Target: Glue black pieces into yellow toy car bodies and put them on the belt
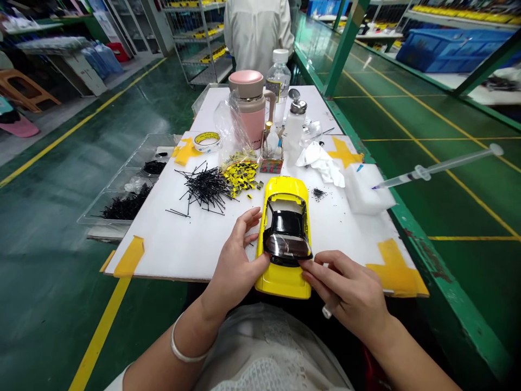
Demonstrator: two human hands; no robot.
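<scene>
A yellow model car body point(285, 279) lies on the white board point(179, 250) with its nose pointing away from me, and a black part point(285, 224) sits in its cabin. A curved transparent window piece point(287, 247) rests across the cabin's near end. My left hand point(238, 255) grips the car's left side, with the fingers spread along it. My right hand point(342, 282) touches the near edge of the window piece with its fingertips. A white stick-like tool point(328, 310) lies across that palm, mostly hidden by the hand.
Beyond the car lie a heap of black wires point(205, 187) and yellow tags point(240, 176). A plastic tray point(126, 187) sits left; a pink flask point(248, 106) and bottles stand behind. A syringe point(431, 174) rests on a white foam block point(366, 190). A person in white point(256, 32) stands beyond.
</scene>
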